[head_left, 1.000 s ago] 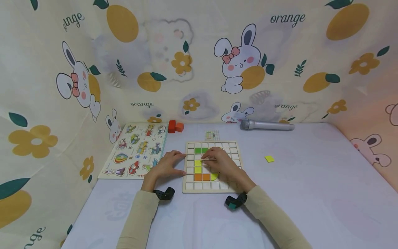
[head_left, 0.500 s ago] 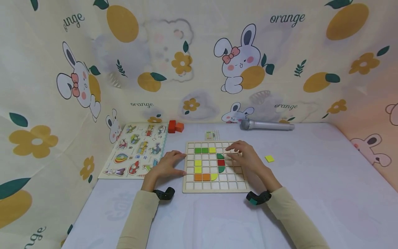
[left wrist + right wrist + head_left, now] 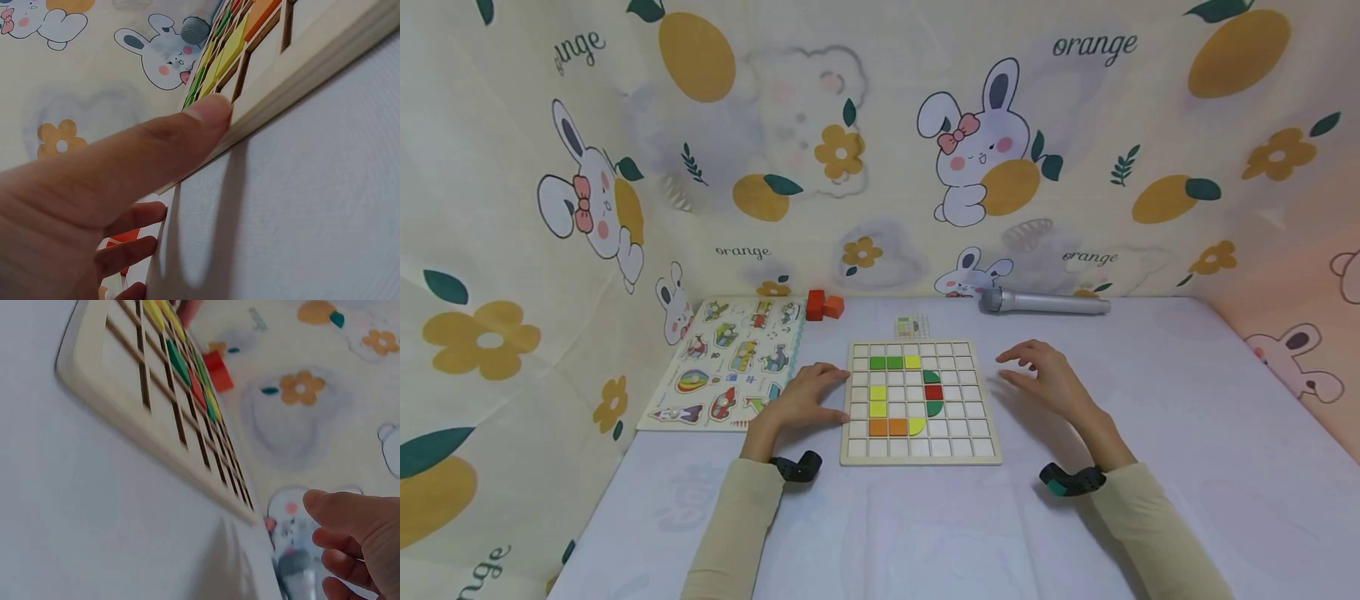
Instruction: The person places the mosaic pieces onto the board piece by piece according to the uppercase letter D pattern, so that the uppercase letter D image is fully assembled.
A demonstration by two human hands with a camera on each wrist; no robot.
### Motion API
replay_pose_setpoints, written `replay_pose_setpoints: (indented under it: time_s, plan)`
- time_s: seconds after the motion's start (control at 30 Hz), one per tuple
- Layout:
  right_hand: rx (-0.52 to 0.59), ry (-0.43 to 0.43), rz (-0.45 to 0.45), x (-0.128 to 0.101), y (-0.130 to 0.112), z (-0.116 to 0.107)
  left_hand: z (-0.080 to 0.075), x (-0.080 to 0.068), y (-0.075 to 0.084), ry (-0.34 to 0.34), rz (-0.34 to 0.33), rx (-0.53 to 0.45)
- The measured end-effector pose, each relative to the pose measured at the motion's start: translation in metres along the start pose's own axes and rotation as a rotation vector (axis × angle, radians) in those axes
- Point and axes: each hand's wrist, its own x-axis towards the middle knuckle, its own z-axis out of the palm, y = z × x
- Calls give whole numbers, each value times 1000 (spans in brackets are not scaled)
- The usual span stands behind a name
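Note:
A wooden grid board [image 3: 921,460] lies flat on the table. Coloured tiles fill some of its squares: green tiles [image 3: 886,362], yellow tiles [image 3: 877,400], orange tiles [image 3: 888,427], a red tile [image 3: 932,392] and several rounded ones. My left hand [image 3: 805,400] rests at the board's left edge; in the left wrist view its thumb [image 3: 209,115] touches the frame. My right hand [image 3: 1047,385] hovers right of the board, fingers loosely bent and thumb apart. The right wrist view shows nothing between its fingers [image 3: 340,540]. The loose yellow tile seen earlier there is hidden now.
A small patterned card [image 3: 912,326] lies behind the board. At the left is a picture puzzle board [image 3: 730,358]; red blocks [image 3: 823,306] stand at the back. A grey microphone [image 3: 1047,302] lies along the back wall.
My right hand has moved off the board to the right, over where the loose yellow tile lay. A yellow tile now shows beside the green ones. The left hand stays put.

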Motion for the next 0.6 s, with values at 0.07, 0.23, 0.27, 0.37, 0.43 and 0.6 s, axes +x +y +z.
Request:
replay_pose_setpoints:
  time_s: [0.07, 0.23, 0.27, 0.37, 0.43, 0.6]
  plan:
    - [-11, 14, 19, -5, 6, -4, 0, -1, 1, 1, 3, -8]
    - [-21, 38, 77, -13, 19, -13, -1, -1, 2, -1, 2, -12]
    - [-19, 40, 83, -14, 21, -14, -1, -1, 2, -1, 2, -11]
    - [-14, 44, 103, -17, 27, -17, -1, -1, 2, 1, 2, -8]
    - [-14, 41, 115, -19, 30, -18, 0, -1, 1, 2, 2, -4]
    - [-33, -7, 212, -24, 33, -20, 0, -1, 1, 1, -1, -2]
